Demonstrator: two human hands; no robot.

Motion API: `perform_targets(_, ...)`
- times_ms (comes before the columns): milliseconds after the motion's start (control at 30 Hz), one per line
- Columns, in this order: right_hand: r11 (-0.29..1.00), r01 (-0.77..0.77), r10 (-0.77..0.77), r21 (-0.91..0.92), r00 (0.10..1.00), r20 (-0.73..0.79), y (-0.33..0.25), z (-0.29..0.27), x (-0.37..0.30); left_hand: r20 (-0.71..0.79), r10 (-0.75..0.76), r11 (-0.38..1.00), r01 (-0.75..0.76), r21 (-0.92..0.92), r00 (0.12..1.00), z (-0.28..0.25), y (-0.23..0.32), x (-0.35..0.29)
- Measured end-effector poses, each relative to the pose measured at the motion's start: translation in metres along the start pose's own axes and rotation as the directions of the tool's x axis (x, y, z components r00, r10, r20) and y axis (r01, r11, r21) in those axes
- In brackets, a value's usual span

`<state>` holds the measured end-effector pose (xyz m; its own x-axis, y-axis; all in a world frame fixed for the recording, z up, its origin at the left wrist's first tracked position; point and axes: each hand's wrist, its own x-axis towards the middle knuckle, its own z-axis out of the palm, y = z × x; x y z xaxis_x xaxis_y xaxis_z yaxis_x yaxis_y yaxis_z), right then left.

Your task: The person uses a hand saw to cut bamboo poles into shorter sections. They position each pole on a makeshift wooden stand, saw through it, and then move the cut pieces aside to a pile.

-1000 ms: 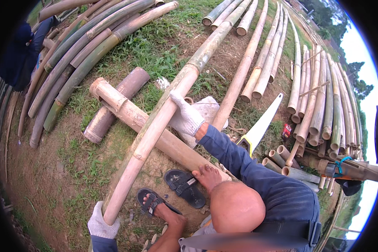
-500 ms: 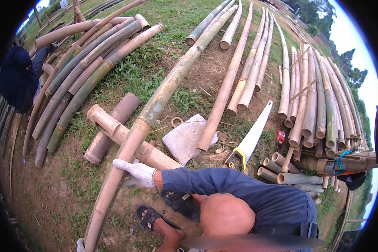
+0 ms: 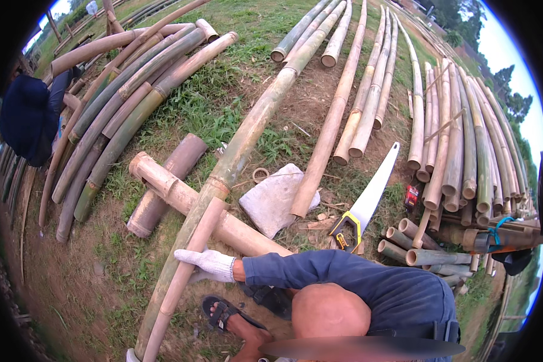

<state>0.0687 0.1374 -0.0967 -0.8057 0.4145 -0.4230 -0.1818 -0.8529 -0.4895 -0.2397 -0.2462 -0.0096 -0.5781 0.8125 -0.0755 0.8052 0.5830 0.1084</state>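
Note:
A long greenish bamboo pole (image 3: pixel 247 139) runs from the far grass to the lower edge, over a thick pale bamboo piece (image 3: pixel 247 235). Along its lower right side lies a slimmer pale bamboo length (image 3: pixel 178 283), its upper end near that crossing. My right hand (image 3: pixel 208 265), in a white knitted glove, is closed round this pale length, thumb side on top and fingers partly behind it. Only a bit of my left hand's white glove (image 3: pixel 131 356) shows at the bottom edge, beside the bamboo's near ends; its fingers are hidden.
A handsaw (image 3: pixel 375 190) with yellow-black handle lies right of a flat stone (image 3: pixel 271 199) and bamboo ring (image 3: pixel 260 175). A darker bamboo piece (image 3: pixel 187 160) props the thick one. Bamboo stacks (image 3: pixel 464 145) flank both sides. A person (image 3: pixel 27 117) in dark clothing is at far left.
The pale length has slid toward me and to the right along the pole, baring the green pole's left side. My right hand has moved nearer with it; the view has shifted slightly.

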Motion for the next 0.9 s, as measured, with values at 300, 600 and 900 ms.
perform_targets(300, 0.998, -0.069, 0.069, -0.002, 0.996, -0.054, 0.012, -0.001, 0.015, -0.078, -0.029, 0.996, 0.035, 0.079, 0.997, 0.080, -0.049, 0.021)
perform_targets(600, 0.998, -0.064, 0.055, -0.029, 0.965, -0.255, 0.009, 0.030, 0.040, 0.110, -0.054, 0.997, 0.060, -0.053, 0.992, 0.059, -0.053, 0.060)
perform_targets(900, 0.981, -0.064, 0.030, -0.181, 0.982, -0.186, 0.010, 0.018, 0.036, -0.165, 0.403, 0.887, -0.429, -0.170, 0.900, 0.090, 0.145, 0.127)
